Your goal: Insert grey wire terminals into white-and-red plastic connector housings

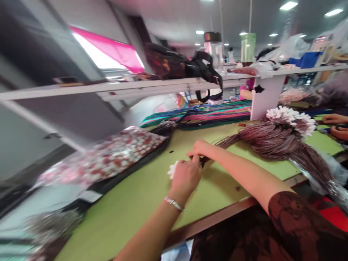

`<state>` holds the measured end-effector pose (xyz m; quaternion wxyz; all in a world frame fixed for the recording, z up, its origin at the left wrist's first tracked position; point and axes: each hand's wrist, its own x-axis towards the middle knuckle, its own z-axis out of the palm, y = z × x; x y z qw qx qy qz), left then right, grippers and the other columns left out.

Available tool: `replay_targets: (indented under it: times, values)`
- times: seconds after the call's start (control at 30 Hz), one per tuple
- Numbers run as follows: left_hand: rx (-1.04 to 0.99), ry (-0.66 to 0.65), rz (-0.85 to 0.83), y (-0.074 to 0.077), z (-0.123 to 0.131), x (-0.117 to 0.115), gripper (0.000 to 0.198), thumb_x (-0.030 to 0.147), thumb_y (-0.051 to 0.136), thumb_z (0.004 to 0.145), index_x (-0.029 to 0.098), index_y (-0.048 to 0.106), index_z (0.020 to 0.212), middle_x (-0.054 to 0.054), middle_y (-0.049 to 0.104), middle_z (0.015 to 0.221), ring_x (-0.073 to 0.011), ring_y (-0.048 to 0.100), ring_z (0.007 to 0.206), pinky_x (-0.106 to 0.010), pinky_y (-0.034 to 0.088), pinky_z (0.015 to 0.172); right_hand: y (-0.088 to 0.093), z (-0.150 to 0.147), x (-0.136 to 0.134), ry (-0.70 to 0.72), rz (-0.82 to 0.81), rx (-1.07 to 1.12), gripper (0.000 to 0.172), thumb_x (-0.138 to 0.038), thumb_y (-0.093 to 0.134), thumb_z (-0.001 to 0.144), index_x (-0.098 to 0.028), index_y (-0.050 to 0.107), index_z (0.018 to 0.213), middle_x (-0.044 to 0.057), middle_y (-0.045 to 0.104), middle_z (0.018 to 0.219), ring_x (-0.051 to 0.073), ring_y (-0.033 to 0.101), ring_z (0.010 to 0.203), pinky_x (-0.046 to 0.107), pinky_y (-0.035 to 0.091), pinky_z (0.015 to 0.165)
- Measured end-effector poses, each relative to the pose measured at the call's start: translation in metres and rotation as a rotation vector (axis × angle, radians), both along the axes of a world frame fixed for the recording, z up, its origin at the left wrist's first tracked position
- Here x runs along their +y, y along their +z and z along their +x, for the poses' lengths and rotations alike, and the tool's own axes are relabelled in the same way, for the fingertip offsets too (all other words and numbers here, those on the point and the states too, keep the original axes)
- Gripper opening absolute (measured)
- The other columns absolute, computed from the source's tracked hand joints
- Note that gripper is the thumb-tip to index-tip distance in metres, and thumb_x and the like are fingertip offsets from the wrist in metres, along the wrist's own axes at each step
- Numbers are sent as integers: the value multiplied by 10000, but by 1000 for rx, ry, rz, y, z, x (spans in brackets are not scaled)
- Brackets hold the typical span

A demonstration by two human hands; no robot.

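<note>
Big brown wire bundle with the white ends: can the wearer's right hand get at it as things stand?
Probably yes: the bundle lies on the green tabletop beyond the right forearm, with nothing visibly blocking the way. The right hand, though, is at some dark wires with the left hand.

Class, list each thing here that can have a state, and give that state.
Left hand: closed on white-tipped strands
Right hand: bent, grip unclear
Brown bundle: lying down
Plastic bag: filled
Clear bottle: upright, capped
Green container: upright
Ceiling lights: lit
</note>
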<state>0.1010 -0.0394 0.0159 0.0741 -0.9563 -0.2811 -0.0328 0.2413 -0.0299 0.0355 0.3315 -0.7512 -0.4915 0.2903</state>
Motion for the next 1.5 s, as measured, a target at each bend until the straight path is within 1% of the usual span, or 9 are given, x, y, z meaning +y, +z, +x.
replay_targets:
  times: [0.2, 0.33, 0.5, 0.7, 0.87, 1.0, 1.17, 1.3, 1.5]
  values:
    - [-157, 168, -578, 6, 1, 22, 341, 317, 456, 771, 204, 694, 988, -25, 639, 584, -195, 591, 548, -271, 385, 553, -22, 17, -66, -237, 155, -238, 399, -395, 416, 881, -157, 631, 644, 53, 604, 633, 138, 508, 635, 257, 339, 602]
    - [-268, 208, -944, 23, 5, 26, 280, 331, 553, 651, 131, 705, 774, 38, 470, 452, -101, 418, 433, -216, 296, 457, -44, 10, -103, -46, -72, 189, 178, -323, 614, 718, -155, 671, 700, 28, 601, 626, 125, 489, 558, 238, 342, 510]
    - [-382, 186, -1123, 22, 8, 32, 221, 262, 591, 554, 102, 673, 684, 47, 451, 481, -70, 357, 452, -204, 253, 437, -66, -14, -99, -25, 106, 661, 387, -459, 664, 633, -166, 690, 884, 8, 613, 729, 99, 447, 588, 209, 315, 480]
    - [-339, 64, -905, 8, 2, 28, 332, 180, 524, 610, 108, 709, 876, 17, 557, 588, -104, 465, 533, -215, 343, 513, -61, -17, -121, 9, 117, 228, 266, -415, 609, 713, -155, 610, 661, -31, 477, 567, 94, 372, 558, 228, 257, 528]
    - [-239, -124, -450, 8, 0, 20, 276, 172, 498, 730, 183, 708, 909, -40, 674, 758, -166, 575, 704, -281, 412, 729, -12, -12, -129, 292, 161, 8, 293, -328, 608, 729, -170, 457, 534, -51, 382, 521, 79, 316, 531, 237, 193, 525]
    - [-164, -129, -117, -2, 0, 13, 210, 194, 460, 828, 134, 660, 843, -115, 669, 783, -230, 590, 768, -367, 393, 831, 24, 8, -88, 382, 267, 10, 321, -391, 603, 729, -166, 471, 542, -51, 376, 539, 73, 314, 535, 231, 203, 525]
    - [-127, -109, 71, -15, -6, -1, 313, 126, 317, 889, 108, 625, 944, -135, 628, 747, -247, 585, 739, -381, 382, 763, 9, 20, -19, 319, 104, -124, 391, -486, 578, 754, -160, 538, 543, -44, 407, 518, 80, 343, 529, 229, 246, 524]
    - [-149, -123, -28, -9, -8, 4, 284, 152, 370, 880, 150, 637, 978, -120, 656, 811, -231, 599, 795, -369, 376, 798, -11, 9, -9, 155, 36, -303, 406, -469, 564, 806, -164, 558, 539, 12, 497, 540, 118, 421, 581, 255, 261, 555]
    - [-333, 180, -875, 1, -1, 35, 277, 370, 561, 703, 130, 660, 797, -1, 555, 571, -139, 505, 525, -242, 349, 512, -26, 1, -73, -133, 93, -367, 479, -494, 408, 891, -172, 589, 586, 61, 549, 579, 148, 460, 587, 277, 263, 567]
